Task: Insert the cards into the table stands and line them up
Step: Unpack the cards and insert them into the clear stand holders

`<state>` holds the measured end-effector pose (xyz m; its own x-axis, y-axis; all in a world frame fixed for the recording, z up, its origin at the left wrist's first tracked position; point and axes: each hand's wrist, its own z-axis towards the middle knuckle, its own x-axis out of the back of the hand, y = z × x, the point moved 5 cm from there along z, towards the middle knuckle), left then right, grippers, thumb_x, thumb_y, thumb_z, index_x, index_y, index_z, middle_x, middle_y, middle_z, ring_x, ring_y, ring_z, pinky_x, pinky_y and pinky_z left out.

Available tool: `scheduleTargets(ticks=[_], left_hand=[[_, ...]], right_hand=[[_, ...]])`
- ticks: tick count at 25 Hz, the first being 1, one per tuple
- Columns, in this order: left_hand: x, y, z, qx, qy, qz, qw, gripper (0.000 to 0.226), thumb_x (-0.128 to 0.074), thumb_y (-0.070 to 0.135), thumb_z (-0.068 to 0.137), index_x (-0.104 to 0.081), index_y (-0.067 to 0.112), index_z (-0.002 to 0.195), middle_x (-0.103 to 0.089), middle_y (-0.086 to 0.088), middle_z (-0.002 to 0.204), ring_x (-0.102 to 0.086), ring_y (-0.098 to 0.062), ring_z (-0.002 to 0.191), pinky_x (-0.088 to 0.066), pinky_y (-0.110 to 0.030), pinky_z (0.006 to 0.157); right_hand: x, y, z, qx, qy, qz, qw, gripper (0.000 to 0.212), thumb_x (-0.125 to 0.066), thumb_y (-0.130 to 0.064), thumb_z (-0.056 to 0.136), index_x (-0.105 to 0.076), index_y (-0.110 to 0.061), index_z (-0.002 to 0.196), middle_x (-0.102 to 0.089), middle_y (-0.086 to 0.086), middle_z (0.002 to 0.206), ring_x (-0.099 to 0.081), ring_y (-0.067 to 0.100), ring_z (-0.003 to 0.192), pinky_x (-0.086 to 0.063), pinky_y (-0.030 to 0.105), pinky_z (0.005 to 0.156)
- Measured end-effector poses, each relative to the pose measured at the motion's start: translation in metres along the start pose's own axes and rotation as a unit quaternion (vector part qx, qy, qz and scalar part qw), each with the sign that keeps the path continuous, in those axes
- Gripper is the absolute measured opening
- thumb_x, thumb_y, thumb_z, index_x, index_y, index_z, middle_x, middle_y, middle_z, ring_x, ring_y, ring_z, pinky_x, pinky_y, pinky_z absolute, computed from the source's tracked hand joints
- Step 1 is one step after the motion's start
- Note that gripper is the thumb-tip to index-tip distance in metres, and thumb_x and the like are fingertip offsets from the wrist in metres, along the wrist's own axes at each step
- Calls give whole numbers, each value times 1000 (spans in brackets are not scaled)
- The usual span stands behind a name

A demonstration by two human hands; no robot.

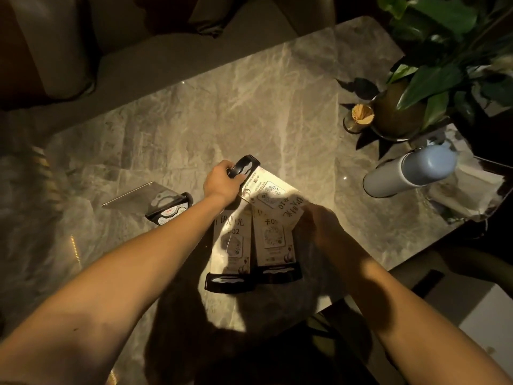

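Left hand (220, 181): clenched on black stand (244, 166), frame centre
Right hand (319, 220): in shadow, grasping card (273, 194) edge
Lower centre: two filled stands (251, 276) side by side

On the marble worktop (249, 107), mid-frame, the left hand (220, 184) grips the black base of a stand (244, 166) whose card (273, 195) slants toward the lower right. The right hand (319, 220), in shadow, touches that card's far end. Below them two carded stands (230, 282) (279, 272) lie side by side, bases toward the bottom. At left an empty stand (166, 208) lies alone. At upper right stand a plant (433, 65), a toothpick holder (359, 118) and a pale bottle (410, 170) lying tilted.
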<state>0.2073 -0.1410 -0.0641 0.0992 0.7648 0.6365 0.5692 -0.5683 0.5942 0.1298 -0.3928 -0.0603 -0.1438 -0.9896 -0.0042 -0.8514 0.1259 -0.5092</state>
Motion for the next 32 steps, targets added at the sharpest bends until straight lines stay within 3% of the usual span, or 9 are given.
scheduleTargets(ticks=[3, 5, 10, 14, 16, 19, 22, 27, 32], left_hand=[[3, -6, 0, 47, 6, -96, 994, 18, -72, 27, 83, -61, 23, 97, -66, 4, 83, -69, -26, 81, -59, -43, 78], [3, -7, -2, 77, 8, -158, 984, 18, -72, 19, 83, -59, 19, 96, -65, 2, 80, -68, -27, 81, -59, -43, 79], [-1, -10, -6, 121, -29, -168, 978, 13, -69, 18, 82, -63, 14, 93, -73, -12, 100, -71, -30, 94, -60, -44, 82], [18, 13, -5, 12, 6, -125, 992, 70, -77, 29, 83, -47, 14, 144, -58, -8, 139, -60, -23, 120, -52, -41, 101], [32, 34, -3, -75, 17, -178, 981, 74, -79, 26, 84, -42, 22, 149, -49, -6, 149, -53, -19, 130, -48, -38, 106], [49, 59, 2, -173, 22, -183, 967, 56, -76, 16, 87, -55, 23, 138, -61, 1, 134, -58, -12, 120, -51, -29, 99], [57, 65, 2, -186, 39, -219, 957, 22, -72, 8, 88, -68, 16, 108, -70, 6, 95, -66, -2, 80, -56, -27, 75], [47, 61, 3, -169, 44, -241, 955, 7, -70, 10, 90, -70, 10, 97, -70, 3, 84, -66, -7, 76, -56, -23, 71], [43, 59, 6, -161, 46, -272, 948, 7, -71, 8, 89, -70, 14, 93, -71, 4, 86, -66, -4, 78, -53, -19, 76]], right_hand=[[-3, -40, 1, 99, -37, -9, 994, 19, -63, -2, 90, -71, -3, 107, -77, 15, 103, -73, 37, 101, -60, 47, 84], [-3, -64, 6, 138, 2, -28, 990, 32, -63, 4, 89, -66, -13, 116, -77, 11, 106, -73, 34, 105, -58, 48, 89], [-23, -126, -2, 219, 28, -132, 966, 37, -60, 5, 92, -64, -15, 123, -77, 6, 106, -77, 20, 88, -59, 32, 67], [-55, -178, -13, 318, -13, -245, 916, 30, -62, 1, 93, -69, -21, 112, -75, -2, 100, -73, 10, 89, -62, 35, 79], [-76, -197, -15, 375, -41, -317, 870, 26, -64, -2, 92, -74, -14, 112, -76, 0, 101, -72, 12, 95, -60, 36, 85], [-102, -207, -13, 429, -68, -400, 807, 23, -68, -5, 89, -76, -12, 109, -75, -3, 99, -69, 14, 95, -57, 34, 88], [-114, -208, -11, 455, -94, -417, 781, 21, -70, -5, 87, -77, -12, 105, -73, -4, 96, -67, 11, 92, -52, 27, 87], [-94, -205, 7, 433, -53, -372, 819, 20, -74, -6, 84, -75, -8, 104, -72, 1, 95, -67, 17, 88, -53, 32, 85], [-72, -180, 15, 323, -79, -203, 921, 26, -66, 6, 89, -67, -1, 115, -67, 4, 88, -64, 5, 73, -52, 22, 74]])
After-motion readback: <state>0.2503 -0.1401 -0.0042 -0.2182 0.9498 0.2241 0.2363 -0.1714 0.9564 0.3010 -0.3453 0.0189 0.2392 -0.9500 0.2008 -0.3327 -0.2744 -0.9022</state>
